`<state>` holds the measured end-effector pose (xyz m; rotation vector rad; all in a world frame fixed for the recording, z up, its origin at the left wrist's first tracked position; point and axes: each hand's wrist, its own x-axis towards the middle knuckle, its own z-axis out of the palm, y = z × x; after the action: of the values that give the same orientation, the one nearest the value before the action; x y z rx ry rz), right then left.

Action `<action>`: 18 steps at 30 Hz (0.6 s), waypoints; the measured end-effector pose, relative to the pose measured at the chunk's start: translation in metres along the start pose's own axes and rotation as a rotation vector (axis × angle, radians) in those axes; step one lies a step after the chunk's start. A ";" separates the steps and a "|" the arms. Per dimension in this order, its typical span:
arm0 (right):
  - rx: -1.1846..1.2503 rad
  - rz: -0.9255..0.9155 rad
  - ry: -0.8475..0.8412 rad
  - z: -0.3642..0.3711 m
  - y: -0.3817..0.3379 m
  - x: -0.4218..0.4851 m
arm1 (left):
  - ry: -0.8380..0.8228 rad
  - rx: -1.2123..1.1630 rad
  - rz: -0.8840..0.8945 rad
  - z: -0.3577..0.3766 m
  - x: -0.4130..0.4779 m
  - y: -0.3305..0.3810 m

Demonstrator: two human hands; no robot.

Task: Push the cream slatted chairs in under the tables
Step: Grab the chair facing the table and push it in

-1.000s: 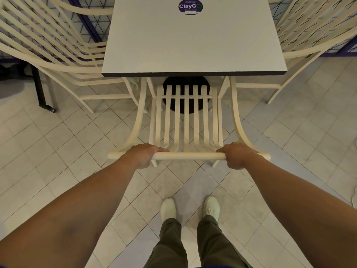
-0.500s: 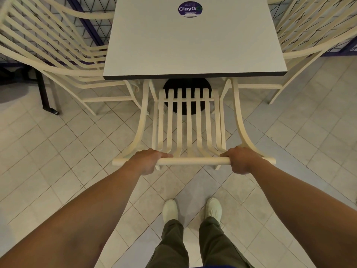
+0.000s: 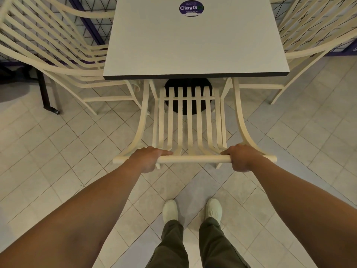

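Both hands, left hand (image 3: 147,158) and right hand (image 3: 241,159), fingers wrapped round top rail (image 3: 193,159) of chair (image 3: 190,120); seat partly under table (image 3: 193,41). Best pushed evenly, straight toward table, arms level.

Side chairs (image 3: 58,55) flank table (image 3: 193,45); tiled floor (image 3: 58,151) open beside arms.

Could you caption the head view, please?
Both hands grip the cream chair's top rail, seat partly under the table.
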<state>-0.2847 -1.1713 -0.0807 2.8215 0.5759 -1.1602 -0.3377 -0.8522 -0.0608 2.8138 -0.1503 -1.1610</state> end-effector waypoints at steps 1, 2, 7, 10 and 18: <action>-0.002 0.005 0.001 0.001 0.000 0.000 | 0.004 0.003 -0.004 0.001 0.000 -0.001; -0.001 0.010 0.002 0.001 -0.001 0.000 | 0.008 0.005 -0.007 0.003 0.000 -0.002; 0.015 0.032 0.004 0.001 -0.001 0.001 | 0.002 -0.012 -0.004 0.004 0.001 -0.004; 0.014 0.031 -0.007 0.002 -0.001 0.002 | -0.007 0.010 0.015 0.005 0.002 -0.006; 0.051 -0.015 -0.031 -0.001 -0.002 -0.006 | 0.049 -0.051 0.002 0.010 -0.002 -0.005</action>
<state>-0.2883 -1.1709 -0.0759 2.8407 0.5743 -1.2365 -0.3463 -0.8473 -0.0669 2.7939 -0.1185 -1.0783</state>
